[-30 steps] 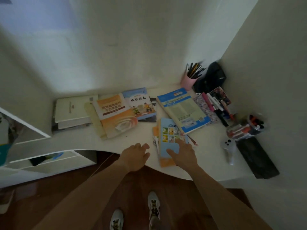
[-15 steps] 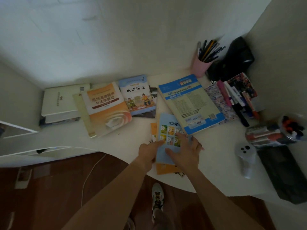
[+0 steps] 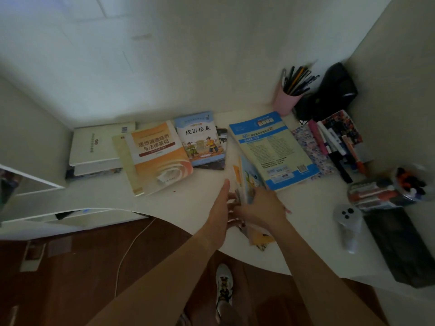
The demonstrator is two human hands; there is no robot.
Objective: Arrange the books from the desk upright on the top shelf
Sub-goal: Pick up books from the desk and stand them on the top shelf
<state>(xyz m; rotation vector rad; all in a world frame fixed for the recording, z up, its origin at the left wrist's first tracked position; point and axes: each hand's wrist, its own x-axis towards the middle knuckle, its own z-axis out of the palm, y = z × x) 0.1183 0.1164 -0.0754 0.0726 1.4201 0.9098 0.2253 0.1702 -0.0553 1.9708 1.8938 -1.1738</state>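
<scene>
On the white curved-edge desk (image 3: 207, 201) a small stack of thin picture books with a light-blue cover on top (image 3: 247, 182) is tipped up on its edge near the front rim, between both hands. The right hand (image 3: 263, 208) has its fingers curled round the stack's lower end, while the left hand (image 3: 220, 203) lies with straight fingers flat against the stack's left face. Just behind, touching the stack, lies a large blue-bordered workbook (image 3: 270, 149); further left lie a small blue storybook with two cartoon children (image 3: 200, 137), an orange-and-white textbook (image 3: 157, 154) and a white boxed volume (image 3: 98, 144). A pink cup of pens (image 3: 286, 102), loose markers (image 3: 334, 142) and a white controller (image 3: 348, 220) crowd the right side. The stack's lower covers are blurred and partly hidden by the hands; the top shelf lies outside the view.
</scene>
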